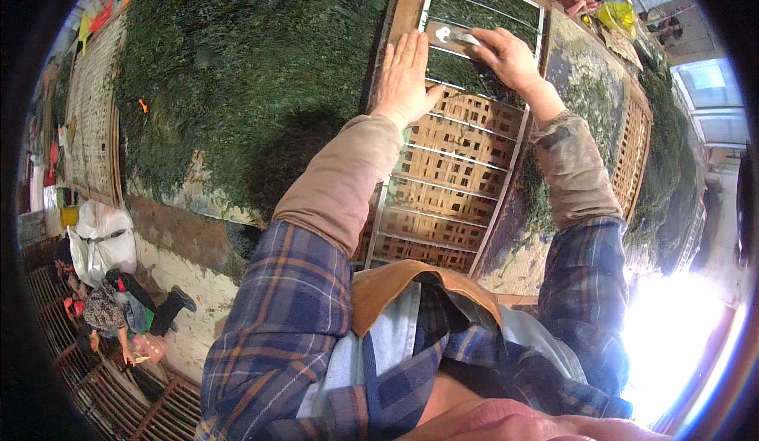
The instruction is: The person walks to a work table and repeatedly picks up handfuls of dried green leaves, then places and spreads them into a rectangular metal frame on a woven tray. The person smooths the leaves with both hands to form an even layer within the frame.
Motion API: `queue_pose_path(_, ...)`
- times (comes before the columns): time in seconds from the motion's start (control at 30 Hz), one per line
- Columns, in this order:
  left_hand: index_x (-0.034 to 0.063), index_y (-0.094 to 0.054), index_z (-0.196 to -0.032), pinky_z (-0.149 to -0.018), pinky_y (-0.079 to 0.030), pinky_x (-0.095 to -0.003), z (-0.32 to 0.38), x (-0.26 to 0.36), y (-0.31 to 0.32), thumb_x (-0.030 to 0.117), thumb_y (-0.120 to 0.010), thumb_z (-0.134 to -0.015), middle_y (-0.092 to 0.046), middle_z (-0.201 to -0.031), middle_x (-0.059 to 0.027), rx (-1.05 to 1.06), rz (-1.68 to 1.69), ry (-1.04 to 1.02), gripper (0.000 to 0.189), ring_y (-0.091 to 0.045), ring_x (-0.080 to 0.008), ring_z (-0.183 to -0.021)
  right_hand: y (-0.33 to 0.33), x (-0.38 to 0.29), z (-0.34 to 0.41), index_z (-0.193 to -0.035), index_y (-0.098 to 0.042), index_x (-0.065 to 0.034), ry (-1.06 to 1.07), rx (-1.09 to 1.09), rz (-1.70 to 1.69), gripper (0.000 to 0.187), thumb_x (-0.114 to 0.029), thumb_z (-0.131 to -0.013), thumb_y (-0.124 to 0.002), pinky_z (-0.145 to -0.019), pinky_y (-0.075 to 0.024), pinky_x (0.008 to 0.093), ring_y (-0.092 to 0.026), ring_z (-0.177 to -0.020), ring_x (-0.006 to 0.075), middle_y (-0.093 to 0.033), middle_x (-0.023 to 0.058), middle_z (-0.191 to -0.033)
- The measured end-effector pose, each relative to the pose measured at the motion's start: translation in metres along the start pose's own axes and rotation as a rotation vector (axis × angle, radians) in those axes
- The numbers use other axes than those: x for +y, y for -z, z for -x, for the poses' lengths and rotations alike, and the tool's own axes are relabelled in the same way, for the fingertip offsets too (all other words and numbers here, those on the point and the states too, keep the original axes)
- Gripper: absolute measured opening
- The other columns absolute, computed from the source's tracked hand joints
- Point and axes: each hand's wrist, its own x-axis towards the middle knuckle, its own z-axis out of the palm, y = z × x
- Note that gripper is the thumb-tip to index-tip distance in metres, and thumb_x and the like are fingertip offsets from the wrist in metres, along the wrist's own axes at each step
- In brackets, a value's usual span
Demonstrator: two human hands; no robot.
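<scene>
A narrow metal frame with crossbars (453, 156) lies over a woven bamboo tray (462, 129). Dark green leafy plant matter (462, 73), perhaps tea or seaweed, fills its far sections, while the nearer ones show bare weave. My left hand (406, 76) rests flat, fingers extended, on the frame's left edge and the wood beside it. Between the thumb and fingers of my right hand (507, 55) is the pale handle of a small flat tool (453, 34), whose brown blade spans part of a far section. Its exact kind cannot be told.
A large green heap (255, 73) covers the surface to the left. More woven trays (92, 114) (631, 150) stand at both sides. Bags and plastic items (616, 17) lie at the far right. Another person (124, 310) is low at the left, near a white sack (104, 242) and slatted racks (112, 399).
</scene>
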Motion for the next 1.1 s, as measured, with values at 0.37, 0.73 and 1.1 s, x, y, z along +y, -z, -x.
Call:
queue_pose_path(0.37,0.0039,-0.029,-0.161,-0.130,-0.010,-0.0478,0.001,0.002,-0.003,0.037,-0.070,-0.094,-0.024,-0.169,-0.0157,-0.009,-0.087,-0.058,0.086,-0.019,-0.0322,-0.158,-0.061,-0.028,0.037,-0.105,-0.072,-0.0190,0.069,0.353,0.123,0.024,-0.041,-0.094,-0.069,-0.060,-0.0547,0.0423,-0.068,-0.073,0.0300,-0.063,0.0065,-0.083)
queue_pose_path(0.73,0.0024,-0.020,-0.163,-0.130,-0.008,-0.0497,-0.002,0.001,-0.004,0.043,-0.062,-0.098,-0.016,-0.171,-0.0180,-0.101,-0.221,-0.038,0.088,-0.012,-0.0367,-0.159,-0.059,-0.085,0.155,-0.149,-0.048,-0.0038,0.017,0.148,0.175,0.062,-0.029,-0.095,-0.065,-0.120,-0.0282,0.0534,-0.043,-0.144,0.0388,-0.048,0.0209,-0.152)
queue_pose_path(1.1,0.0101,-0.040,-0.158,-0.127,-0.012,-0.0591,0.107,-0.050,0.063,0.041,-0.059,-0.101,-0.029,-0.166,-0.0230,-0.086,-0.078,-0.252,0.067,-0.019,-0.0398,-0.157,-0.091,-0.057,0.172,-0.155,-0.043,-0.0144,-0.009,0.212,0.249,0.063,-0.042,-0.100,-0.056,-0.120,-0.0296,0.0498,-0.042,-0.146,0.0336,-0.047,0.0143,-0.157)
